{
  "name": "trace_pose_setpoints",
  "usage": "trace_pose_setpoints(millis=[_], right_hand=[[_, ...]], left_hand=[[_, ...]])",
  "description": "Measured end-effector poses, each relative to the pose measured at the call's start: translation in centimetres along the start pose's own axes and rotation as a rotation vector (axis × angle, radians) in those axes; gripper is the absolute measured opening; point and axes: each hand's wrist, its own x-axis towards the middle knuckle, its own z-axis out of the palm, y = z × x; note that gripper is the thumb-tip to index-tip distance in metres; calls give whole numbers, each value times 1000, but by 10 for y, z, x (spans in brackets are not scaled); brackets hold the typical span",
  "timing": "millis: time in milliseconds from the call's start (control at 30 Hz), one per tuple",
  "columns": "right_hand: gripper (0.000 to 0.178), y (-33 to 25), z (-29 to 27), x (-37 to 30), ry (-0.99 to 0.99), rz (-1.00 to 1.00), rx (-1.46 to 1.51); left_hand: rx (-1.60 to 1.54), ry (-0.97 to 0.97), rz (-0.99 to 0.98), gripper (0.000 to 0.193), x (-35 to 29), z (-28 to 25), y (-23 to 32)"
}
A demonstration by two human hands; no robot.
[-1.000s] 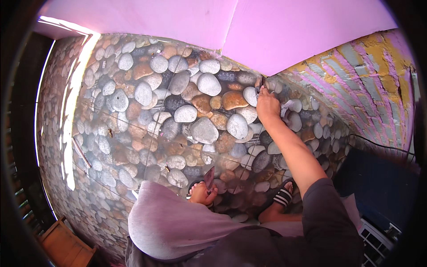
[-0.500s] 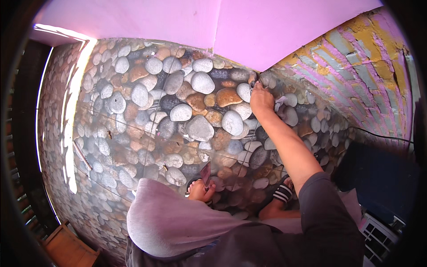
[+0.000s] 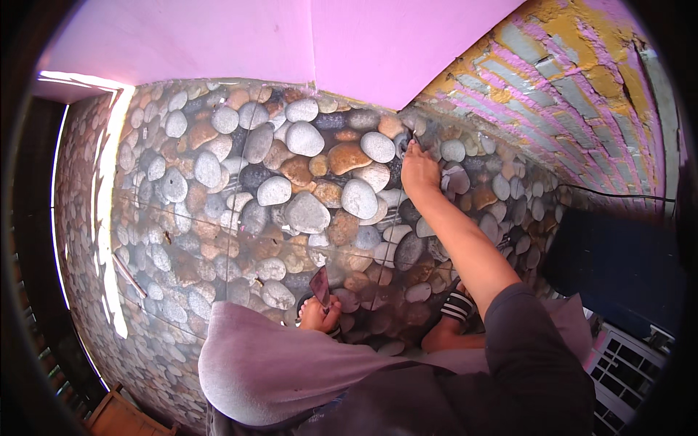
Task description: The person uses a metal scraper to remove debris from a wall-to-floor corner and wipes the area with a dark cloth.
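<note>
1. Where the pink wall (image 3: 356, 51) meets the painted brick wall (image 3: 545, 94), the right hand (image 3: 422, 174) is stretched out at the pebble-patterned floor (image 3: 305, 214), just short of the corner.
2. Right fingers: thumb and forefinger close together, seemingly pinching a small dark piece (image 3: 414, 136). Too small to tell its kind; part of the grip is hidden.
3. Key relation: the small dark piece projects beyond the fingertips, on the side away from the body. Long axis looks to run forward and slightly left, toward the corner.
4. Right hand is clearly nearer to it. Left hand (image 3: 318, 315) sits well apart, close to the body, just past the pale cloth (image 3: 276, 363).
5. Left fingers: curled around the base of a flat dark-reddish blade (image 3: 320, 285), which sticks out of the fist, away from the body. Handle not visible.
6. Nearby: striped sandal (image 3: 456, 307) left of the right forearm; dark blue box (image 3: 614, 269) farther right.
</note>
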Motion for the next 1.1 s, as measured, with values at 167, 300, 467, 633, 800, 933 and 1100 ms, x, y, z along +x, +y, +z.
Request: trace_pose_setpoints(millis=[167,300,467,633,800,933,1100], right_hand=[[43,-96,16,-32,47,-217,3],[46,-119,1,-31,13,-385,53],[42,-36,13,51,88,-77,36],[42,-139,-8,10,-8,-378,50],[49,-113,-23,35,-38,-398,28],[51,-67,-28,80,-45,-387,-63],[49,-122,-27,106,13,-480,-67]], left_hand=[[58,2,54,19,0,2,-16],[58,55,21,19,-5,2,-15],[49,-3,24,18,2,3,-14],[106,-32,-35,16,-2,0,-27],[-9,-48,-76,16,-4,-10,-16],[33,-73,-62,17,-3,-8,-27],[61,-81,34,22,-5,-1,-50]])
